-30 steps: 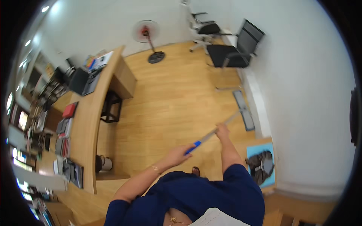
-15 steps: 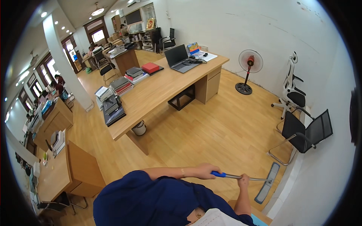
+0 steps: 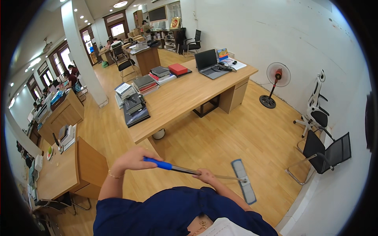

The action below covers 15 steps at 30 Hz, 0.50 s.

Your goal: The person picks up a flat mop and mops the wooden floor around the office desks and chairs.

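A flat mop (image 3: pixel 245 181) with a long grey pad edged in blue lies on the wooden floor, right of centre. Its pole slants up leftward to a blue grip. My left hand (image 3: pixel 138 158), a bracelet at its wrist, is closed on the end of that blue grip, out to the left of my body. Lower on the metal pole, my right hand (image 3: pixel 204 176) wraps round the shaft. The pad rests flat, apart from the desk and the chairs.
A wooden desk (image 3: pixel 185 92) carrying a laptop (image 3: pixel 212 65), books and folders stands ahead. A standing fan (image 3: pixel 278 74), a white office chair (image 3: pixel 315 106) and a black chair (image 3: pixel 321 151) line the right wall. Another desk (image 3: pixel 92 161) is at left. People sit farther back.
The mop pad has slid left across the floor, away from the right wall. Both my hands have moved left with the pole, the left one drawn back farthest.
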Motion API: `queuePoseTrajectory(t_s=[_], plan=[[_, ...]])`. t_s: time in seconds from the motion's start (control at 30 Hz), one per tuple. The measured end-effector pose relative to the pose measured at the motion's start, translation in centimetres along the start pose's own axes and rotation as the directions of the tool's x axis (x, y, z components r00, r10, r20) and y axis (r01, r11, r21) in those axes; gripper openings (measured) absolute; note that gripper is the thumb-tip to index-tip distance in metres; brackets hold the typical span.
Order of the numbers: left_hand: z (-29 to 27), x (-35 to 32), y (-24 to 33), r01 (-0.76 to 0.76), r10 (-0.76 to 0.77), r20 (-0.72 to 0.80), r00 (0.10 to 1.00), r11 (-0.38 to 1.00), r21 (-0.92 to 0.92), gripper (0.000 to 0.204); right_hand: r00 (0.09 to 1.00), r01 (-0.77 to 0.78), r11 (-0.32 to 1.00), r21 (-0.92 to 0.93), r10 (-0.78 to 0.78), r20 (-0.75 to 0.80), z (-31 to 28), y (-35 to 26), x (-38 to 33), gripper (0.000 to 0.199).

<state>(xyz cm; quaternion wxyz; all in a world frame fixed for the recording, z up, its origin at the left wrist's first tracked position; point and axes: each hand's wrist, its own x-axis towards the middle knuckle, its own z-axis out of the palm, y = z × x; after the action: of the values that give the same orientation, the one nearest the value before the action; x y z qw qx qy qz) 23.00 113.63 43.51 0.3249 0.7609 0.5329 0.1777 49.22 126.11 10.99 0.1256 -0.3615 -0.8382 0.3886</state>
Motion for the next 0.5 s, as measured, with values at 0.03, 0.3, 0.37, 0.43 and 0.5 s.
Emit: queuePoseTrajectory(t_s=[0.03,0.3,0.37,0.43,0.5], plan=[[-1.3,-1.7,0.2,0.029,-0.029,0.002,1.0,0.995,0.097,0.026,1.0,0.005,1.0,-0.004,-0.005,0.001,0.8,-1.6,1.2,0.042],[-0.5,-8.8,-3.9,0.022,-0.038,-0.156,0.987,0.994,-0.107,0.02,0.966,0.013,0.992,-0.127,0.02,0.257,4.3,-8.0,5.1,0.034],[-0.2,-8.5,-4.6,-0.044,0.0,-0.192,0.981,0.974,-0.222,0.018,0.965,0.045,0.986,-0.162,-0.001,0.263,3.6,-7.5,4.7,0.031],[-0.1,-7.7,-3.9,0.019,-0.056,-0.171,0.984,0.977,-0.212,0.016,0.973,0.023,0.987,-0.157,0.014,0.23,3.3,-6.4,4.5,0.03],[0.3,-6.7,-3.3,0.047,-0.084,-0.167,0.982,0.976,-0.21,0.015,0.985,-0.011,0.991,-0.136,0.035,0.169,2.7,-5.3,4.2,0.029]])
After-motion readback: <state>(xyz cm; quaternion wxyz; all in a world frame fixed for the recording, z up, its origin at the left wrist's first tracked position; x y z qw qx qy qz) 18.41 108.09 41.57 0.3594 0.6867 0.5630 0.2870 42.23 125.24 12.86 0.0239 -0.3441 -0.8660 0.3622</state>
